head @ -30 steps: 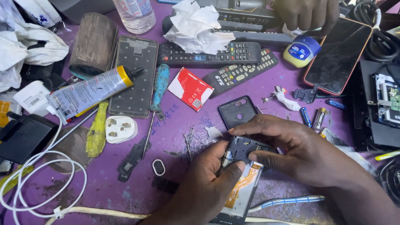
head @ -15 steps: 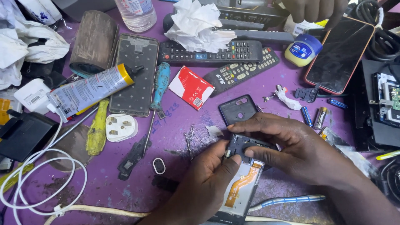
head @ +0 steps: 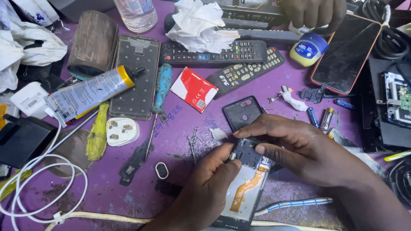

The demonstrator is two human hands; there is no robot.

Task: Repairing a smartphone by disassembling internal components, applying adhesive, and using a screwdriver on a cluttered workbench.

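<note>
Opened phone (head: 245, 188) lay under both hands on the purple table (head: 180, 141). Left hand (head: 209, 188) gripped its left edge; right hand (head: 299, 147) pinched its top part. Black back cover (head: 243, 113) rested just above the right fingers.

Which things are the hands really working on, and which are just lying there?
In hand:
- opened phone, under both hands
- left hand, at its top edge
- right hand, fingertips on its top part
- black back cover, beside them

Lying about:
- two remote controls
- blue screwdriver
- glue tube
- white plug
- red card
</note>
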